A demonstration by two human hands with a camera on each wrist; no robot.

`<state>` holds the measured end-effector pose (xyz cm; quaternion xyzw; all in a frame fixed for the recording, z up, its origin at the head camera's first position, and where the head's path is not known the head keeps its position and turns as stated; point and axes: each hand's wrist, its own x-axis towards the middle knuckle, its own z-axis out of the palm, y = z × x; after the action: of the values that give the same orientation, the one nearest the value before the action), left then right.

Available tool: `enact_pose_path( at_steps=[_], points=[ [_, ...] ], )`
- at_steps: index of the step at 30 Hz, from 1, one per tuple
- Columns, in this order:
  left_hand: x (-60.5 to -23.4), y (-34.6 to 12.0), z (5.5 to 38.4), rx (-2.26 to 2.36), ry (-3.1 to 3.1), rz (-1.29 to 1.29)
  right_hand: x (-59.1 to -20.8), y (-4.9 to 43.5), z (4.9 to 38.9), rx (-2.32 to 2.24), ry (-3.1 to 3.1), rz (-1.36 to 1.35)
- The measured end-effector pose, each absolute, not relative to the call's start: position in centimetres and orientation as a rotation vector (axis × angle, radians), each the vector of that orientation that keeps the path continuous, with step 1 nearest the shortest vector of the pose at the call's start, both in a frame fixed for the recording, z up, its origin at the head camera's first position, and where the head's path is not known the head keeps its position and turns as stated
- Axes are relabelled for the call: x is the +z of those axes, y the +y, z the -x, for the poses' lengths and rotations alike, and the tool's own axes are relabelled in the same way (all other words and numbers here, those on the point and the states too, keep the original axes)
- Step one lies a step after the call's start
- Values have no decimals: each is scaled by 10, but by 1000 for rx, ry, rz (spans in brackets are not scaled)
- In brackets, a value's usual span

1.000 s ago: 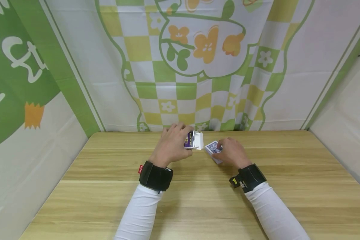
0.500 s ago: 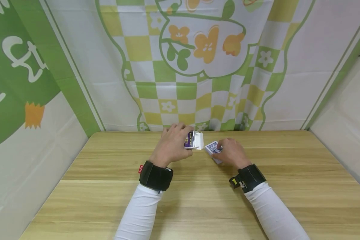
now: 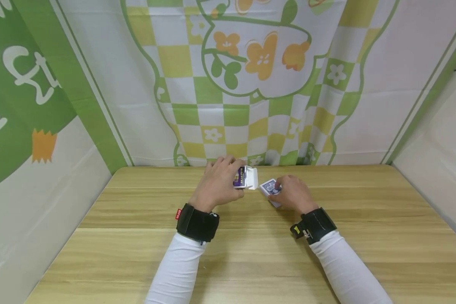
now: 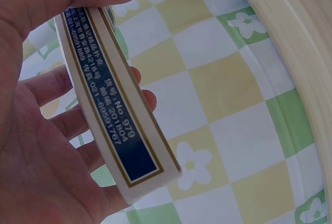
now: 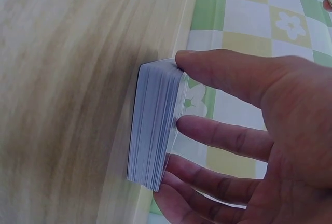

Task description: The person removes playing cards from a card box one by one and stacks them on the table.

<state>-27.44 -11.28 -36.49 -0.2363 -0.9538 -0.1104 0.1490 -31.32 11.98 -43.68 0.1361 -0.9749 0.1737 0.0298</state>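
"Blue-and-white-backed playing cards (image 3: 269,187), one stacked deck: where, and among what?"

"Largest first: printed green, yellow and white cloth (image 3: 258,126) hangs behind. Before it, one pale wood-grain table (image 3: 251,266). Over that, two white fabric sleeves (image 3: 176,270); two bare hands, the left hand (image 3: 218,183) and the right hand (image 3: 294,193); two black wristbands (image 3: 198,223); one purple-and-white cardboard box (image 3: 240,177), its end flap folded out; then the deck, at the table near that flap, under the right hand."

"And the fingers?"

"Left thumb and fingers are clamped on the box; right thumb and fingers pinch the deck."

"What can't you make out?"

"Cloth is cut off at the top, both sleeves at the bottom. The left hand covers the box's other end. Right fingers hide part of the top card. Only one card back shows, so I can't count the cards, nor tell whether the deck rests fully flat."
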Motion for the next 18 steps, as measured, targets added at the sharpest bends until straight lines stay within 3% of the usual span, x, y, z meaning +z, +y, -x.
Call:
enact_pose_path(
  at_steps=[18],
  points=[
    [-367, -111, 275, -303, -2749, 684, -439, 120, 315, 542, -3027, -400]
  ],
)
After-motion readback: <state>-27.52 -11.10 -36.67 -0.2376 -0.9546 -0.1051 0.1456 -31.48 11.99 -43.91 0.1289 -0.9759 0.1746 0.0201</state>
